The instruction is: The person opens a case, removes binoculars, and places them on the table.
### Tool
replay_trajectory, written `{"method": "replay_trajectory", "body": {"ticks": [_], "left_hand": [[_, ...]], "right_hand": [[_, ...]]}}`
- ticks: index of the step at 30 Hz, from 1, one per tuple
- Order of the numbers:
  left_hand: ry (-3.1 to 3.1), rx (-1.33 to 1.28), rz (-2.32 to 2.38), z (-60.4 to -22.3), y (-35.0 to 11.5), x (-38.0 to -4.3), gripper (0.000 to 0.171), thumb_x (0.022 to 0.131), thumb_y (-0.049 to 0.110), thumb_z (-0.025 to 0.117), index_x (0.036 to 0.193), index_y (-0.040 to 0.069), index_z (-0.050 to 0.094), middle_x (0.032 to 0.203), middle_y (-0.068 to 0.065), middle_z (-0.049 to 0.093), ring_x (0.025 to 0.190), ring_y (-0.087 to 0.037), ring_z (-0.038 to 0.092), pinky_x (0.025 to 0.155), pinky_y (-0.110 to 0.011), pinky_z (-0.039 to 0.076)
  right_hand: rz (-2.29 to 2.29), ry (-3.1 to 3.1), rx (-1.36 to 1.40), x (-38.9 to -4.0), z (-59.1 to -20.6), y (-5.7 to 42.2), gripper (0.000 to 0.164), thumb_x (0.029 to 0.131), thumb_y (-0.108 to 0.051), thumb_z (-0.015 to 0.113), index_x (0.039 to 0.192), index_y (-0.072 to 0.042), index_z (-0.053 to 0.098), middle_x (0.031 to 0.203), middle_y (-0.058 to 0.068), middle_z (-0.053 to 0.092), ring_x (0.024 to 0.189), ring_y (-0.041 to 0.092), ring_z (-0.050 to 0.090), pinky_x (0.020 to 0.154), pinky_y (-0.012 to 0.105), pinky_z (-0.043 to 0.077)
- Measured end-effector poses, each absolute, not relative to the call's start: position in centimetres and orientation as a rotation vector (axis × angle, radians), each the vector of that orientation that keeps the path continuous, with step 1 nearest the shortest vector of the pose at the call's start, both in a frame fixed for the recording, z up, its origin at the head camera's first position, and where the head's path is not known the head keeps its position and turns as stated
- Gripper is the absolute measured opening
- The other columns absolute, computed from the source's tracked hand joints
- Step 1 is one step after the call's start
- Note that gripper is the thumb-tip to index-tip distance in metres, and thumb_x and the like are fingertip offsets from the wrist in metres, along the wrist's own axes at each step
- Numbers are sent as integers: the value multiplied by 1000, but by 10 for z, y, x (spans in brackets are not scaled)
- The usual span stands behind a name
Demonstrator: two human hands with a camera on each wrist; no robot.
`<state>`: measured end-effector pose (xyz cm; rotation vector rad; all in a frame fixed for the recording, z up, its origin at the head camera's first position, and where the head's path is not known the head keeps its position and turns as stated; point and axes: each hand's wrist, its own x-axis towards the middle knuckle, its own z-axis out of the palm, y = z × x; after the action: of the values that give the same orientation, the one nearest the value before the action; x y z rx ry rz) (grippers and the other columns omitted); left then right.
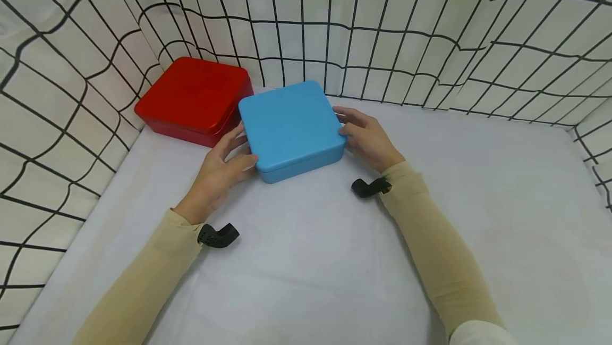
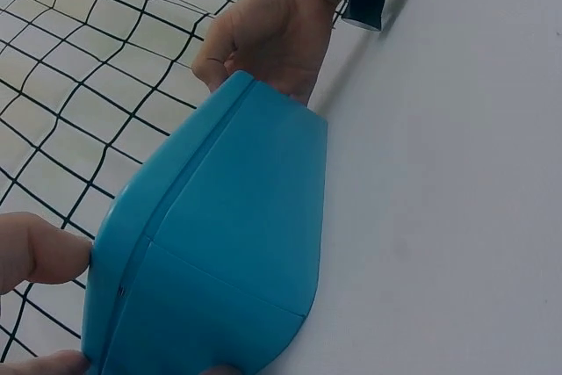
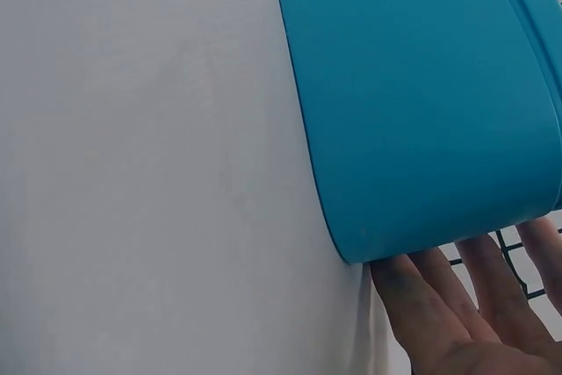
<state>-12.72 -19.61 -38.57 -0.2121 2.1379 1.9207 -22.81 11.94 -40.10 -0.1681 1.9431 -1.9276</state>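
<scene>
A light blue lidded box (image 1: pixel 292 127) with rounded corners lies flat on the white tabletop, held between both hands. My left hand (image 1: pixel 217 169) holds its left side, thumb at the near left corner, fingers reaching along the side. On the opposite side, my right hand (image 1: pixel 365 137) has its thumb at the lid's edge and its fingers bent about the far right part. The left wrist view shows the box's front wall (image 2: pixel 237 208) and the seam under its lid. In the right wrist view, the right fingers (image 3: pixel 421 305) meet the box's side wall near the table.
A glossy red box (image 1: pixel 193 98) stands at the back left, right beside the blue one. White walls with a black grid (image 1: pixel 315 31) rise behind and along the left and right. White cloth (image 1: pixel 306 260) covers the table. Both wrists carry a small black device (image 1: pixel 218 235).
</scene>
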Motion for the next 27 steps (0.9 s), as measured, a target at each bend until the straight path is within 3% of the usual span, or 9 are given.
{"method": "replay_trajectory", "body": {"ticks": [7, 27], "left_hand": [[2084, -214, 1908, -385, -192, -126, 84, 101, 19, 64, 167, 31, 13, 174, -4, 16, 157, -38, 28, 121, -56, 39], [2023, -159, 1883, -379, -180, -121, 83, 101, 20, 64, 167, 26, 15, 173, -5, 19, 155, -37, 30, 121, -55, 39]], "right_hand": [[-1920, 1915, -139, -220, -403, 130, 58, 96, -8, 56, 153, -15, 50, 161, 3, 45, 146, 25, 47, 123, 47, 41], [-1914, 1940, -137, -194, -399, 155, 60, 94, -9, 60, 153, -13, 48, 160, 6, 45, 145, 29, 48, 122, 50, 42]]}}
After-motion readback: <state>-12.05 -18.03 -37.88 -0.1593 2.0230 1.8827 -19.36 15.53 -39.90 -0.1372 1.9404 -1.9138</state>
